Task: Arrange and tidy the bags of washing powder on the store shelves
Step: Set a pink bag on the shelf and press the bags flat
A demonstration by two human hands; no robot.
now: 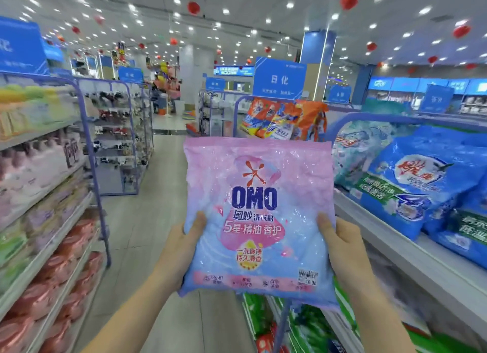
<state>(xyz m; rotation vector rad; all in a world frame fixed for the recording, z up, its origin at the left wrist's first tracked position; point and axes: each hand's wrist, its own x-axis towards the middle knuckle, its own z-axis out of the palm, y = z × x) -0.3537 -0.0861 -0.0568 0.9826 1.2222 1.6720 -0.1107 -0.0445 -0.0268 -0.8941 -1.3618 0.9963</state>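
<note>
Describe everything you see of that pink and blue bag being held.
The pink and blue plastic OMO washing powder bag is glossy and crinkled, pink on top fading to blue, with a red splash logo, blue lettering and a white price sticker low down. Upright, front to camera, it is gripped at its lower sides by the left hand and right hand.
</note>
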